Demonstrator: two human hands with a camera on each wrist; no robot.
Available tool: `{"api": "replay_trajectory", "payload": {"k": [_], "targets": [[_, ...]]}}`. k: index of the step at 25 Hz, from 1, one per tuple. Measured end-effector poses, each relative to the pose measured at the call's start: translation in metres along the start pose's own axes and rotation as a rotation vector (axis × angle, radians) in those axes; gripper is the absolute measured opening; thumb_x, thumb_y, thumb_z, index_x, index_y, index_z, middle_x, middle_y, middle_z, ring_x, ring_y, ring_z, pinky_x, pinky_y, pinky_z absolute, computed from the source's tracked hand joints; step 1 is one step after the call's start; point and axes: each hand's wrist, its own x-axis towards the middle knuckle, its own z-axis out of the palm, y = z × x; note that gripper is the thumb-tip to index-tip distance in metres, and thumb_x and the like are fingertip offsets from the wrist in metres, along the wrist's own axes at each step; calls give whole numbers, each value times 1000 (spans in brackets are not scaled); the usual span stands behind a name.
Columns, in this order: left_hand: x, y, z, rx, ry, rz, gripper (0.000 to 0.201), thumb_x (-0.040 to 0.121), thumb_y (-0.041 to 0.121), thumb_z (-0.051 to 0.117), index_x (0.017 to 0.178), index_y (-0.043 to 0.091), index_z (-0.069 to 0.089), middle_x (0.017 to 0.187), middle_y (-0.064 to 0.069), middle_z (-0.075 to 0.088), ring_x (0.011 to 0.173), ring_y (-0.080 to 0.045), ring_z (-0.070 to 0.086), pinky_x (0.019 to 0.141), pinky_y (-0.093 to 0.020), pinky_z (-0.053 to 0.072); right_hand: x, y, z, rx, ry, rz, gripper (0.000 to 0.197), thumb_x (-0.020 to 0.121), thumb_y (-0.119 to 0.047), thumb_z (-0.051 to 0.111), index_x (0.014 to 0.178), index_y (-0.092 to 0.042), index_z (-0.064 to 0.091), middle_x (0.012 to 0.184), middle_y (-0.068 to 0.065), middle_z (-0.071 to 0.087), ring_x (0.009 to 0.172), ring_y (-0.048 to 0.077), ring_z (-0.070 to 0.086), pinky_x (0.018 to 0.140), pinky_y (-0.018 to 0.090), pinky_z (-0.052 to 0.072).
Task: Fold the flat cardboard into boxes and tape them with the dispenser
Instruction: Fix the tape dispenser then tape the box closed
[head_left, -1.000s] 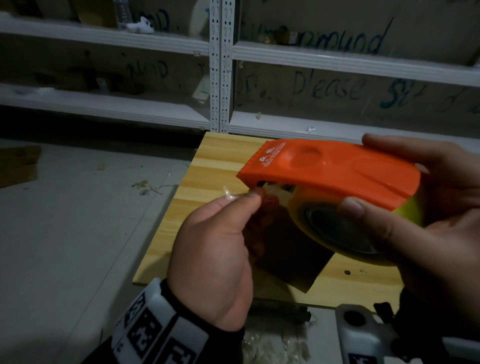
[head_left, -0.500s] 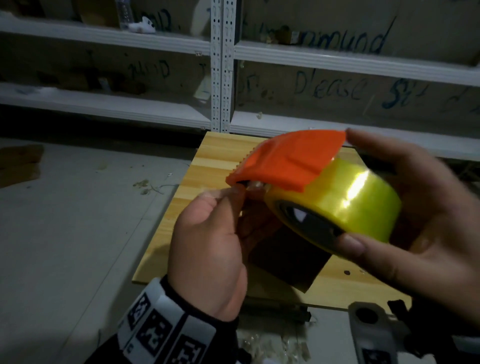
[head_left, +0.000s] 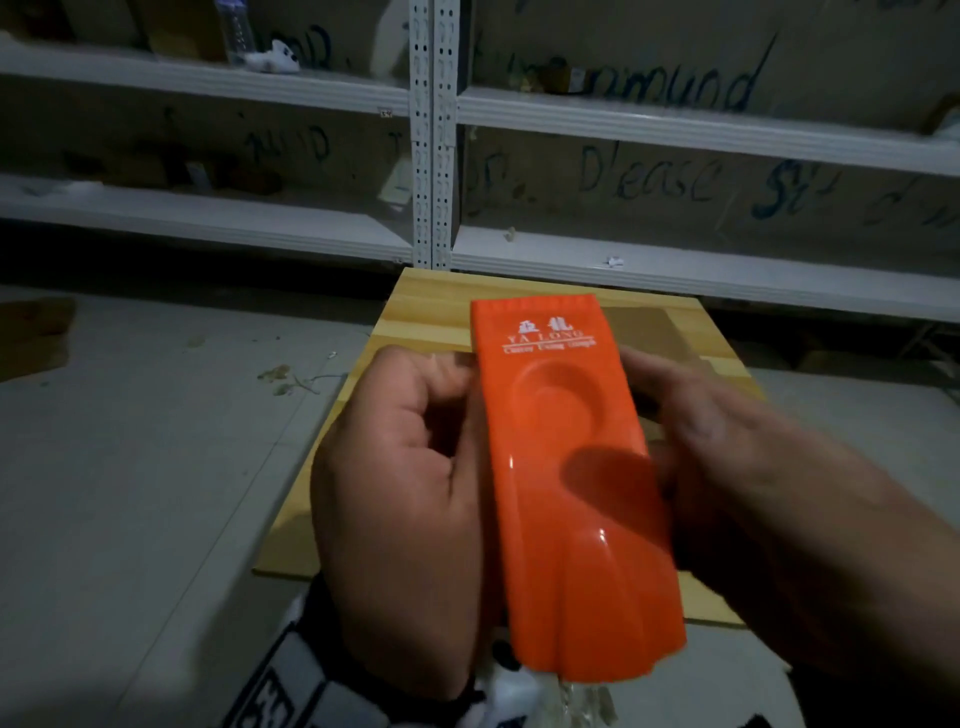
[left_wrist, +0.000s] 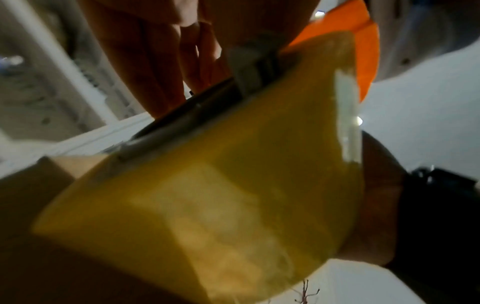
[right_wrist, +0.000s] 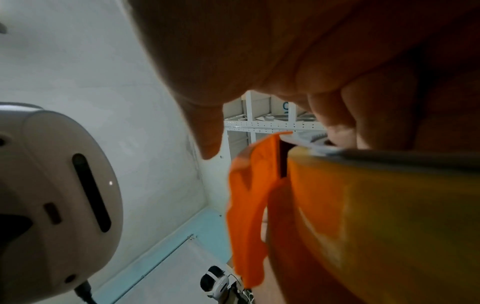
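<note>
Wooden board (head_left: 431, 306) on grey floor (head_left: 130, 467), dim brown patch, perhaps flat cardboard (head_left: 644, 325), lying on it

Dispenser (head_left: 571, 483): glossy orange plastic, smooth, with white printed lettering.
Tape roll (left_wrist: 221, 205): translucent yellow film, shiny.
Board (head_left: 426, 312): pale wood, visible grain, matt.
Shelving (head_left: 431, 130): white painted metal, perforated upright.
Floor (head_left: 130, 467): grey, matt, dusty.

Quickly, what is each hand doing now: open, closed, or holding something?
Left hand: fingers curled against the tape dispenser, holding its side.
Right hand: holding the dispenser's other side.
</note>
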Motion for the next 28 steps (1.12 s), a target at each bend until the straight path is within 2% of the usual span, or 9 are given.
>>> {"api": "replay_trajectory", "payload": {"k": [4, 7, 11, 15, 17, 20, 22, 25, 28], "targets": [[11, 4, -1, -156, -48, -149, 16, 95, 28, 74, 79, 26, 70, 76, 5, 80, 63, -10, 76, 54, -23, 60, 8, 13, -4, 113, -59, -32, 97, 58, -31, 96, 143, -40, 51, 119, 15, 77, 100, 43, 76, 81, 56, 61], [22, -9, -4, -393, -185, -366, 13, 92, 19, 76, 84, 10, 77, 86, -15, 82, 87, -33, 80, 81, -49, 63, 14, 14, -11, 143, 85, -85, 68, 56, -27, 92, 122, -28, 73, 111, 15, 79, 92, 43, 77, 70, 49, 64], [14, -11, -1, -424, -232, -467, 13, 82, 21, 75, 86, 8, 78, 91, -19, 82, 93, -34, 80, 89, -53, 60, 20, 17, -18, -11, 141, -45, 51, 56, -24, 80, 107, -32, 79, 103, 11, 81, 89, 36, 78, 79, 52, 62], [9, -11, 0, -333, -262, -385, 16, 88, 25, 75, 75, 15, 75, 82, -13, 80, 86, -31, 78, 76, -44, 63, 18, 15, -19, -82, 34, 35, 37, 47, -8, 75, 82, -18, 77, 75, 27, 76, 48, 20, 74, 41, 27, 58], [9, -9, 0, -320, -282, -361, 13, 82, 28, 72, 74, 18, 76, 81, -10, 80, 85, -27, 78, 75, -40, 62, 17, 13, -15, -48, 57, 29, 15, 64, -30, 82, 78, -32, 82, 77, 21, 79, 63, 36, 78, 51, 44, 65], [10, -15, 2, -362, -289, -474, 21, 87, 26, 69, 93, 8, 79, 93, -16, 82, 96, -37, 78, 90, -59, 61, 9, 18, -12, -13, 52, -56, 31, 68, -41, 77, 97, -33, 81, 100, 19, 80, 94, 52, 71, 81, 64, 57], [10, -22, 4, -394, -252, -551, 20, 98, 17, 62, 101, 3, 76, 94, -20, 82, 94, -40, 78, 88, -59, 62, 10, 18, -15, -25, 67, -78, 31, 72, -38, 75, 102, -31, 81, 103, 16, 80, 97, 48, 73, 84, 58, 58], [9, -21, 7, -431, -211, -615, 19, 103, 6, 51, 99, 2, 69, 82, -18, 81, 71, -31, 79, 61, -43, 62, 8, 16, -23, -63, 100, -79, 36, 74, -36, 74, 108, -29, 80, 104, 15, 81, 95, 42, 77, 85, 51, 61], [22, -20, 5, -520, -95, -625, 14, 104, 6, 52, 95, 7, 63, 76, -14, 80, 70, -37, 80, 61, -45, 63, 2, 11, -32, -115, 106, -80, 44, 68, -40, 82, 111, -31, 79, 106, 13, 81, 93, 39, 78, 81, 51, 64]]}}
